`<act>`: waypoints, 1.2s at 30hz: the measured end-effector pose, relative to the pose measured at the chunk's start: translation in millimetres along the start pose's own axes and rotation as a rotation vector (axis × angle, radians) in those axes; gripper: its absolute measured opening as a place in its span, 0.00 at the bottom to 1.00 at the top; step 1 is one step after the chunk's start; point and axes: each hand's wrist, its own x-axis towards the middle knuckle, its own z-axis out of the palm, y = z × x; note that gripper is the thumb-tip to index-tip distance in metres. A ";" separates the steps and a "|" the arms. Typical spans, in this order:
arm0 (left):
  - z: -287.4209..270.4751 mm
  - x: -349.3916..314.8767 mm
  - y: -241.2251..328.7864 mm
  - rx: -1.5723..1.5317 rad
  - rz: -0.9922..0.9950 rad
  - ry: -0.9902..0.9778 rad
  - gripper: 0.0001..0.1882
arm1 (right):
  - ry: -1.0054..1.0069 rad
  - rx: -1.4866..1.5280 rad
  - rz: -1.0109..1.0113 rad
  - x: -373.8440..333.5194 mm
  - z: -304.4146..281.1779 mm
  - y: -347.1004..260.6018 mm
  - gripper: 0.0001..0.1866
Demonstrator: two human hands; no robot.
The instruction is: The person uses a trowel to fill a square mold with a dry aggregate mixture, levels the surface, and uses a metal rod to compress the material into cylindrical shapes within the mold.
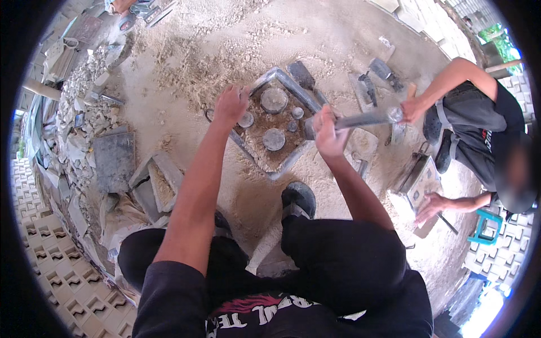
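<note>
Several discs (274,138) sit in the frame (296,92) on the ground (174,67); the left hand (230,107) curls at its rim, likely steadying it, grip unclear; the blurred right hand (328,134) is closed round a bar (366,119).

Left grip (230,105) over the metal frame (297,90), right grip (328,132) around a grey bar (366,120) — and between them, discs (274,139) sitting in sand (275,121).

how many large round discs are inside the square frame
2. The far disc lies toward the far corner of the square frame; the near disc lies closer to the wearer. Neither large one appears hidden.
</note>
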 end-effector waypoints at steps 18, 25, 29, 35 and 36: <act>-303.8 -36.5 211.5 -0.053 0.457 -0.443 0.26 | 0.043 -0.586 -0.253 46.7 17.6 -24.3 0.30; -308.8 -43.1 192.0 0.164 0.360 -0.414 0.27 | 0.019 -0.385 -0.124 66.4 28.0 -110.4 0.29; -309.9 -30.3 187.5 0.173 0.249 -0.507 0.27 | 0.065 -0.507 -0.012 63.1 26.5 -118.2 0.29; -285.5 6.2 191.8 0.177 0.285 -0.513 0.27 | 0.216 -0.095 0.107 72.3 7.5 -71.5 0.23; -282.6 6.1 192.6 0.147 0.320 -0.498 0.27 | 0.224 -0.066 0.004 61.6 6.8 -59.5 0.21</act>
